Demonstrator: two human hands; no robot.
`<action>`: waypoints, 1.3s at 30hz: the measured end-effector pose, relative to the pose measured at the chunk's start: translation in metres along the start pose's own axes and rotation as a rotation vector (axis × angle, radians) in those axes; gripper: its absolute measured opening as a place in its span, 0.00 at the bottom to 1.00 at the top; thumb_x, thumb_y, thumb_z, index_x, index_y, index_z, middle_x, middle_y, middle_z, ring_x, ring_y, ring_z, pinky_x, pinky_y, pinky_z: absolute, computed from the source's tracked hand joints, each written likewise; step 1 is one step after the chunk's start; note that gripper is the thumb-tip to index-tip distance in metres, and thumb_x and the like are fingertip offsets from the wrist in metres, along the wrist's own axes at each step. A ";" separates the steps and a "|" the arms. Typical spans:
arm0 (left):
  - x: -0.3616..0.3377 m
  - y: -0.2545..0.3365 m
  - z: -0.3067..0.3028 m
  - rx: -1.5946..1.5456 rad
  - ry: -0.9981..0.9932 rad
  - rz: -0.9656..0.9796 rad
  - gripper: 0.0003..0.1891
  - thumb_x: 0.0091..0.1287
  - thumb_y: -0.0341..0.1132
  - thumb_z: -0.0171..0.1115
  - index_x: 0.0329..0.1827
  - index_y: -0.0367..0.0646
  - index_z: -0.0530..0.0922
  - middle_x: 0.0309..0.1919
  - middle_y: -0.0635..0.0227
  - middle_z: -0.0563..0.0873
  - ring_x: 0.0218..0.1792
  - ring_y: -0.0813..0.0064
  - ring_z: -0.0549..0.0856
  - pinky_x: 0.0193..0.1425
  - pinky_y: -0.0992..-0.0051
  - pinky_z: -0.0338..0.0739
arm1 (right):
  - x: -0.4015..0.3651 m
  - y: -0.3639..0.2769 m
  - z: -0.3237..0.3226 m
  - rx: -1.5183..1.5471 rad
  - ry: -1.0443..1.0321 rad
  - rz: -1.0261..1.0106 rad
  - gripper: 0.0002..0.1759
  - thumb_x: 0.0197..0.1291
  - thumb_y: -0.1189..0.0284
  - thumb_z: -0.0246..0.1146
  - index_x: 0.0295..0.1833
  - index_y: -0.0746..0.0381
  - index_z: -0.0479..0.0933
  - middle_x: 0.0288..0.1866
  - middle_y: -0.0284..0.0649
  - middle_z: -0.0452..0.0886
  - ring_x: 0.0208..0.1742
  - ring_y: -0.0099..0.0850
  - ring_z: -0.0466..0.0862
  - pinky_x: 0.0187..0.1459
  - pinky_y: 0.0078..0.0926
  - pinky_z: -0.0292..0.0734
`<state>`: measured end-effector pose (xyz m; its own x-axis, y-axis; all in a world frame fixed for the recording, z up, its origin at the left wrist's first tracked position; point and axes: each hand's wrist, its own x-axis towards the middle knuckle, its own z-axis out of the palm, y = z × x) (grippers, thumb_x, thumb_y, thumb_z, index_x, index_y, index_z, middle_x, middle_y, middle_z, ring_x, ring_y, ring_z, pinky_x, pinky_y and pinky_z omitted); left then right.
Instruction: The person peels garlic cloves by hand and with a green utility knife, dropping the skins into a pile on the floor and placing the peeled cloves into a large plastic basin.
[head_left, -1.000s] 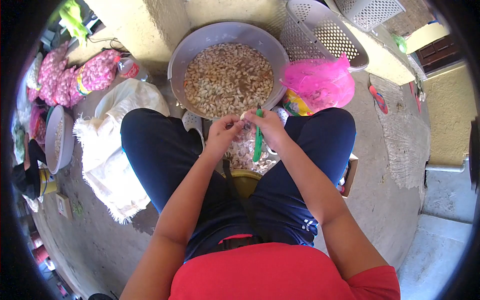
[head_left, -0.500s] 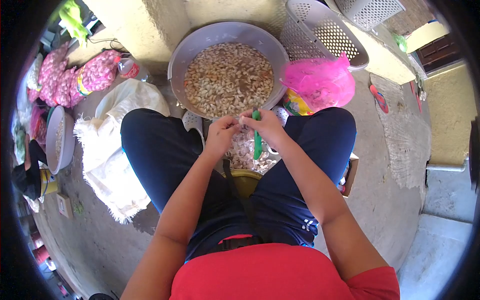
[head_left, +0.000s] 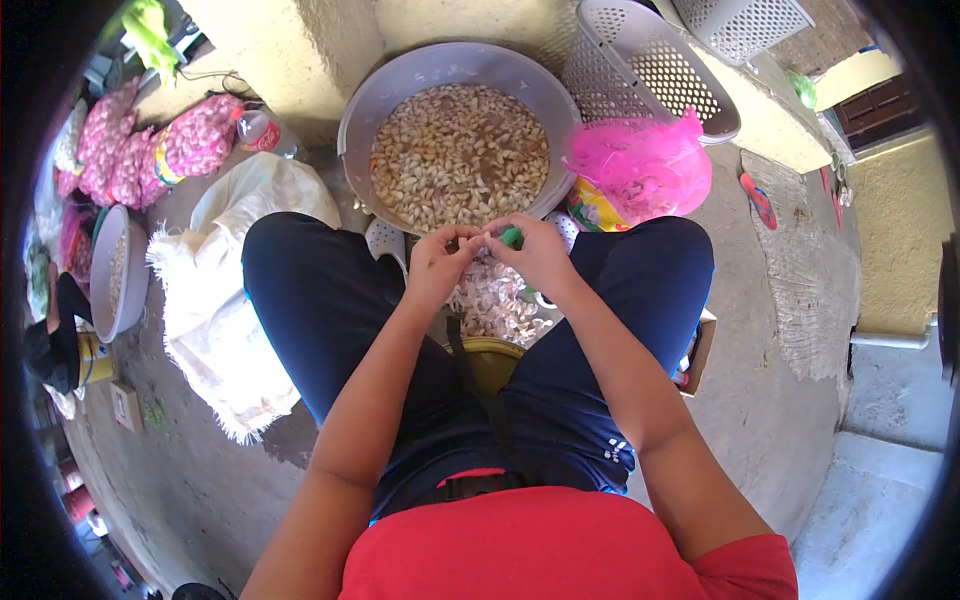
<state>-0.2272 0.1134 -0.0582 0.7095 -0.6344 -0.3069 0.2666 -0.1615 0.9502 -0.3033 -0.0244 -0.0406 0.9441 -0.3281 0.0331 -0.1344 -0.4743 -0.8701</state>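
My left hand (head_left: 438,262) and my right hand (head_left: 532,252) meet fingertip to fingertip between my knees. My right hand is closed round a green-handled knife (head_left: 512,238); only a short piece of the handle shows, and its blade is hidden. The fingers of my left hand pinch a small pale garlic clove, mostly covered by the fingertips. Below them lies a heap of papery garlic skins (head_left: 500,308). Just beyond my hands stands a large grey basin (head_left: 357,150) holding many garlic cloves (head_left: 460,150) in water.
A pink plastic bag (head_left: 640,165) and a perforated grey basket (head_left: 650,70) sit right of the basin. At left are a white woven sack (head_left: 225,320), a soda bottle (head_left: 258,132), pink net bags (head_left: 200,140) and another basin (head_left: 130,300), with a person partly visible beside it.
The knife has turned in my right hand: its handle pointed down toward me before and is now mostly behind the fingers. Both hands have drawn closer together at the fingertips.
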 end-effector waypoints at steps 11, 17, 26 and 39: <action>0.006 -0.006 -0.009 -0.326 -0.145 -0.160 0.07 0.64 0.36 0.53 0.36 0.42 0.72 0.18 0.77 0.70 0.16 0.86 0.68 0.17 0.86 0.63 | 0.003 -0.003 -0.001 0.342 -0.110 0.264 0.10 0.51 0.70 0.62 0.38 0.64 0.76 0.28 0.36 0.76 0.23 0.21 0.74 0.27 0.20 0.71; 0.007 -0.009 -0.009 -0.499 -0.188 -0.211 0.07 0.64 0.36 0.52 0.39 0.42 0.71 0.22 0.78 0.70 0.20 0.88 0.69 0.18 0.88 0.64 | 0.003 0.000 -0.003 0.645 -0.037 0.317 0.11 0.53 0.73 0.61 0.41 0.67 0.74 0.28 0.33 0.76 0.21 0.18 0.71 0.23 0.17 0.68; 0.002 -0.002 -0.002 -0.402 -0.189 -0.214 0.09 0.63 0.36 0.56 0.40 0.41 0.72 0.21 0.78 0.71 0.20 0.88 0.70 0.22 0.86 0.67 | 0.002 0.002 -0.003 0.634 -0.045 0.333 0.13 0.53 0.71 0.61 0.43 0.66 0.75 0.29 0.32 0.77 0.21 0.16 0.71 0.24 0.14 0.66; -0.002 0.002 -0.005 -0.449 -0.210 -0.158 0.05 0.60 0.32 0.59 0.32 0.42 0.72 0.20 0.78 0.72 0.17 0.89 0.65 0.18 0.88 0.55 | 0.003 0.006 -0.003 1.046 -0.150 0.579 0.13 0.52 0.70 0.61 0.43 0.65 0.74 0.20 0.30 0.71 0.19 0.18 0.69 0.24 0.17 0.65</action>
<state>-0.2243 0.1180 -0.0557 0.5041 -0.7741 -0.3830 0.6462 0.0439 0.7619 -0.3024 -0.0303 -0.0448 0.8596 -0.1423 -0.4908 -0.3059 0.6261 -0.7172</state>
